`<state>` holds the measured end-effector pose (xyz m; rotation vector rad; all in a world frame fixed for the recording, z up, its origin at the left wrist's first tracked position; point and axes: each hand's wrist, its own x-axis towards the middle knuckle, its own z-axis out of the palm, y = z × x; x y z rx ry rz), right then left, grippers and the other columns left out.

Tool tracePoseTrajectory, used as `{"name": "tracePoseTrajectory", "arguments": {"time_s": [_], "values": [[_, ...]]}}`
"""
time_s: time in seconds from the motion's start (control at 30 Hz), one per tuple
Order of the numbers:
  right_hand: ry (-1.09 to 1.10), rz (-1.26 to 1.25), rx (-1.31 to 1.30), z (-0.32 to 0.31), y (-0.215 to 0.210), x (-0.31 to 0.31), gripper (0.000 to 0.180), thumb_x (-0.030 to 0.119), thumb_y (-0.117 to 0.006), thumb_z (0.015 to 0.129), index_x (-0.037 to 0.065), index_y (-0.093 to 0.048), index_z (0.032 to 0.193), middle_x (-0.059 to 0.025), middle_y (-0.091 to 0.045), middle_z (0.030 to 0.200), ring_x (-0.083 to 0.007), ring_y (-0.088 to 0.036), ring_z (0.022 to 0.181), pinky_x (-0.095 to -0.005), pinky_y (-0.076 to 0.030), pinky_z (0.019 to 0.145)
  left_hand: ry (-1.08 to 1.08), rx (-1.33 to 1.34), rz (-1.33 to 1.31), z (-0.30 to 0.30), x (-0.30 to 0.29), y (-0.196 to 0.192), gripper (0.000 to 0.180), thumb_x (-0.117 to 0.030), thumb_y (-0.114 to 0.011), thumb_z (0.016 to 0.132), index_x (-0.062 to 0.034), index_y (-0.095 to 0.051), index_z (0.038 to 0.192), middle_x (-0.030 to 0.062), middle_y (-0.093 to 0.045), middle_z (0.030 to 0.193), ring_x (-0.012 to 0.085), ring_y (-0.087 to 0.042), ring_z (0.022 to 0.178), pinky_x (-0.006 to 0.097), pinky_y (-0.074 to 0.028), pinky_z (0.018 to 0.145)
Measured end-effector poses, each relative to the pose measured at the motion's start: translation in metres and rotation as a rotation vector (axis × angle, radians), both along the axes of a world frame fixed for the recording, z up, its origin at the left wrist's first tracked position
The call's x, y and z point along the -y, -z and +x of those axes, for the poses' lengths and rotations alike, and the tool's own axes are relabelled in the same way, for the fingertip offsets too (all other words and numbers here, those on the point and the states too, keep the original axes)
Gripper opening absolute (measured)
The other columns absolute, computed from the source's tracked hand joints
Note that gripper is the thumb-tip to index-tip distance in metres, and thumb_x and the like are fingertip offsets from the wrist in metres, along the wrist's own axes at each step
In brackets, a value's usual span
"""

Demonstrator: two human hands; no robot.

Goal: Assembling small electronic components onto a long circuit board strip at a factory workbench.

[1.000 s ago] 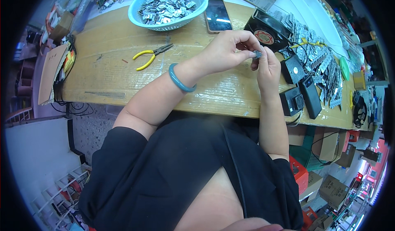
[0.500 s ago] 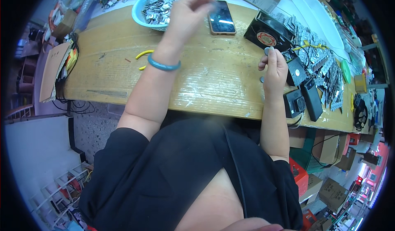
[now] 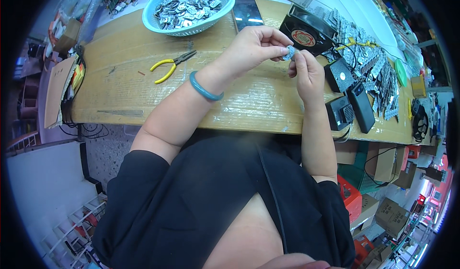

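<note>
Pinched between the thumb and forefinger of my left hand (image 3: pixel 256 46) is a small round grey-blue piece (image 3: pixel 288 53) with a patterned face. My right hand (image 3: pixel 309 75) is closed beside it, thumb and forefinger pressed together. Its fingertips meet the right edge of that piece. Between them only a pale sliver shows; the grey disc seen there earlier is mostly hidden. Past my left hand, a light blue basket (image 3: pixel 149 22) holds many small grey pieces. Yellow-handled pliers (image 3: pixel 165 69) lie left of my left wrist.
A black boxy fan (image 3: pixel 306 32) stands just beyond my hands. A phone (image 3: pixel 247 11) lies beside the basket. At right are black boxes (image 3: pixel 360 107), a heap of grey strips (image 3: pixel 383 84), and a long white tray (image 3: pixel 362 8). Cardboard (image 3: pixel 115 99) covers the table.
My left hand has come from beside the basket, down and right, to meet my right hand, bringing a small round piece. My right hand has shifted slightly left. The pliers now show whole.
</note>
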<state>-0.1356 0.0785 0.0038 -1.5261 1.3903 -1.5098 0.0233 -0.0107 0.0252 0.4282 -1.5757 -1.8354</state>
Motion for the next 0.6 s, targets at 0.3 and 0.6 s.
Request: {"name": "tracePoseTrajectory", "arguments": {"time_s": [0.3,0.6], "values": [[-0.030,0.046,0.123,0.000,0.001,0.001,0.027,0.022,-0.046,0.098,0.003,-0.056,0.083,-0.0002,-0.054,0.067,-0.0069,-0.052,0.058,-0.0208,-0.042,0.053,-0.015,0.037,0.047,-0.004,-0.004,0.002,0.021,-0.008,-0.065,0.085,0.0006,-0.063,0.105,0.0063,-0.066,0.092,0.0095,-0.062,0.081,0.022,-0.051,0.072],[-0.169,0.162,0.514,-0.004,0.001,0.001,0.032,0.031,-0.044,0.099,0.006,-0.053,0.081,-0.0019,-0.054,0.067,-0.0097,-0.053,0.056,-0.0204,-0.041,0.051,0.156,-0.108,0.333,-0.009,-0.004,0.009,0.024,-0.011,-0.062,0.088,-0.0008,-0.061,0.110,0.0079,-0.066,0.097,0.0119,-0.066,0.078,0.022,-0.054,0.074]]}}
